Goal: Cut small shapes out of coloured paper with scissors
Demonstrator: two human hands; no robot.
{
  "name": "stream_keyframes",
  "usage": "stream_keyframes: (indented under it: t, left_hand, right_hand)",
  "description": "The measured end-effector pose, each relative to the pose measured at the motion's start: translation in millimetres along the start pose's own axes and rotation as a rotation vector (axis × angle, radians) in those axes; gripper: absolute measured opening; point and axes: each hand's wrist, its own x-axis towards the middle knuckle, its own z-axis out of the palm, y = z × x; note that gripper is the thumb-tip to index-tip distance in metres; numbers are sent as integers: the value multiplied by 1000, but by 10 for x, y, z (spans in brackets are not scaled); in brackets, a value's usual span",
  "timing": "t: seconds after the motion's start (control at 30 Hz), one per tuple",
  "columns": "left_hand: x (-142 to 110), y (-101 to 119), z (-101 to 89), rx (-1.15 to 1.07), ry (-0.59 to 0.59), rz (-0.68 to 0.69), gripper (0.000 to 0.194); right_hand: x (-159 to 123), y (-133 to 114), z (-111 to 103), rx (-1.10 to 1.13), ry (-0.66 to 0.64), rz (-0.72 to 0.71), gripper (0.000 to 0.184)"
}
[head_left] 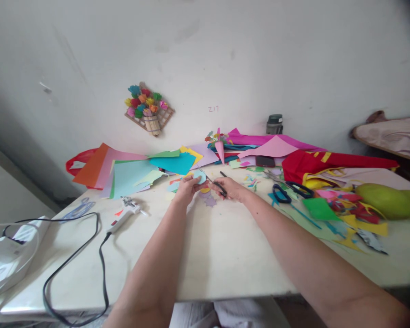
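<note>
Between the fingers of my left hand [188,187] is a small light-blue paper piece [200,176]. My right hand [229,188] is closed on the dark handles of a small pair of scissors [220,187], whose blades point up and left at the paper's edge. Whether the blades touch the paper is too small to tell. Just below the hands, a purple paper flower shape [210,201] lies on the table. Colored paper scraps [251,182] are scattered right of my right hand.
A glue gun [125,215] with a looping black cord lies left on the table [205,269]. Larger blue-handled scissors [290,190] and more scraps lie right. Colored paper sheets [130,175] and a pink paper cone [219,151] line the back. A power strip [17,255] sits far left.
</note>
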Motion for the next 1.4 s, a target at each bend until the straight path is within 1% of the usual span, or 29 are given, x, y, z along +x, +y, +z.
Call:
stream_keyframes:
  t: [0.1,0.27,0.5,0.73,0.9,1.07,1.23,1.4]
  left_hand:
    - [3,-4,-1,-3,19,3,18]
    - [13,-12,-14,0,47,6,18]
    - [4,-8,1,-11,55,5,19]
    - [0,-13,2,-16,70,6,18]
    - [13,-28,-29,1,43,13,19]
    - [15,-39,-42,22,-1,11,18]
    - [13,-31,-38,41,-12,8,20]
    - [-1,-13,-21,58,6,3,21]
  right_hand:
    - [-8,-16,14,23,8,7,25]
    - [40,44,15,77,-12,-17,27]
    - [64,73,20,97,-16,-23,30]
    - [27,27,23,40,-7,28,26]
    - [49,77,-12,-18,-35,8,26]
    - [41,77,-18,-23,-24,10,28]
    - [45,70,-7,34,-18,-3,30]
    - [139,172,-11,100,-16,-79,33]
